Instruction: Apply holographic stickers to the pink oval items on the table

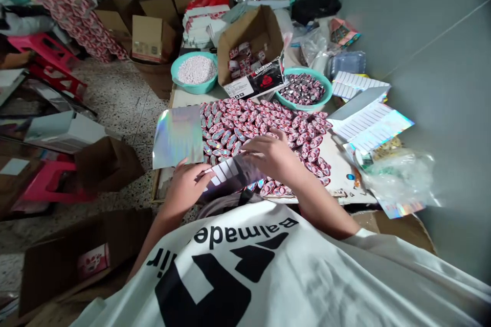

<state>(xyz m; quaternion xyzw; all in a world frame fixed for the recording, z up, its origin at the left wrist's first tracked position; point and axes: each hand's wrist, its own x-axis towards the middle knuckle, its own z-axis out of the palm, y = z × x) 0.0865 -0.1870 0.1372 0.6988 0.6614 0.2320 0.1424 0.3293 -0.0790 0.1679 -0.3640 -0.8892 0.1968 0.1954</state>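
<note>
My left hand point(188, 182) grips the left end of a dark sheet with pale stickers point(226, 172), thumb lying across its face. Over the right part of that sheet, my right hand point(274, 156) has its fingers bent on the upper edge; its thumb is hidden. Beneath and beyond both hands, many small oval red-rimmed pieces point(253, 122) stand packed together on the table, some with pink faces and some with silvery ones. Beside my left hand, a shiny holographic sheet point(178, 135) covers the left side of these pieces.
A turquoise bowl of pale beads point(176, 77), an open carton point(245, 30) holding packaged rolls, and a turquoise bowl of metallic pieces point(326, 94) stand behind. At right lie more sticker sheets point(378, 122) and a clear plastic bag point(402, 176). Cartons point(109, 163) and pink stools point(57, 184) occupy the left floor.
</note>
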